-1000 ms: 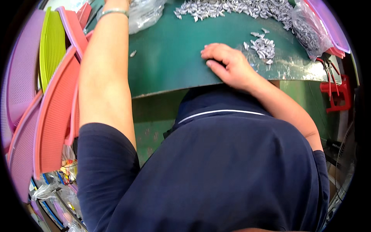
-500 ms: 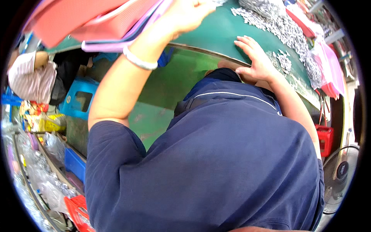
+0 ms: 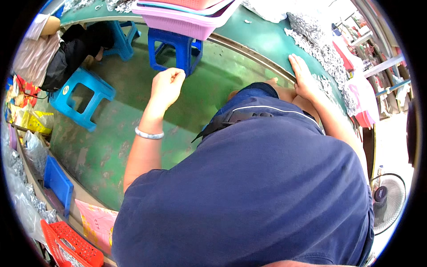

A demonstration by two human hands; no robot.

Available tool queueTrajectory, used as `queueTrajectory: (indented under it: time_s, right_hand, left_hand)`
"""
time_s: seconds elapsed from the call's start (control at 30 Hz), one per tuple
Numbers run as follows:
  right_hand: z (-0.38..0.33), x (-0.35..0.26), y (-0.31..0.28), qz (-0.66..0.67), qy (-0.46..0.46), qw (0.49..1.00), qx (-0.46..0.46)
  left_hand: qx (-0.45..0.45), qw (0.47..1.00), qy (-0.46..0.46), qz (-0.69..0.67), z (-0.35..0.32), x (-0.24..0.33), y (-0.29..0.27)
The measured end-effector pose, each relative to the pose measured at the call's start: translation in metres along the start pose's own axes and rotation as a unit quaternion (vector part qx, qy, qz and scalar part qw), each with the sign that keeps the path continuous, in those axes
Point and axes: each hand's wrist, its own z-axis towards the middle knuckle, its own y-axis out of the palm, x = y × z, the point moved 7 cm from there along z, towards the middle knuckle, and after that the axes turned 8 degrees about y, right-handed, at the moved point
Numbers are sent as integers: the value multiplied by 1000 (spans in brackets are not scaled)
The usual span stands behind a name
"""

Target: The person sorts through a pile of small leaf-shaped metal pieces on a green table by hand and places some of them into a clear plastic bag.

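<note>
My left hand (image 3: 168,86), with a bangle at the wrist, is closed in a loose fist over the green floor, and nothing shows in it. Beyond it, a stack of plastic baskets, the lowest one pink (image 3: 187,23), appears to sit on a dark blue stool (image 3: 175,50) beside the table edge. My right hand (image 3: 304,80) rests at the edge of the green table (image 3: 262,33), its fingers stretched out and holding nothing. Close to its fingers lies a long heap of small grey pieces (image 3: 327,55).
A seated person in a striped top (image 3: 39,53) is at far left, near a light blue stool (image 3: 82,98). A red basket (image 3: 73,242) and a blue bin (image 3: 58,184) stand at lower left. A fan (image 3: 388,202) is at lower right. Pink trays (image 3: 364,100) line the table's right end.
The basket stack, earlier raised by my left arm, now rests farther away by the table. My left hand has let go, drawn back toward me and closed. My right hand stays at the table edge.
</note>
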Motion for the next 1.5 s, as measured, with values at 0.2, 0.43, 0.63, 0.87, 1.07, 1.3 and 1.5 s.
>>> queueTrajectory:
  time_s: [0.2, 0.43, 0.63, 0.87, 1.07, 1.3, 1.5]
  right_hand:
    - [-1, 4, -1, -29, -25, 999, 7]
    - [-1, -1, -4, -20, -7, 1000, 0]
    - [-1, 0, -4, -14, -10, 1000, -3]
    - [-2, -2, -5, -10, -11, 1000, 5]
    - [-2, -2, -5, -4, -12, 1000, 8]
    - [-1, -3, -7, 1, -12, 1000, 5]
    - [-2, -5, -9, 12, -11, 1000, 3]
  left_hand:
    - [-16, 999, 46, -5, -7, -27, 30]
    - [-88, 996, 16, 15, -15, -43, 48]
    - [-174, 982, 4, 78, -20, -37, 67]
    - [-197, 976, 28, 93, -21, -42, 80]
    - [-247, 963, -17, 103, -33, -51, 85]
    - [-255, 960, -7, 113, -38, -56, 91]
    - [-281, 953, -34, 110, -40, -62, 95]
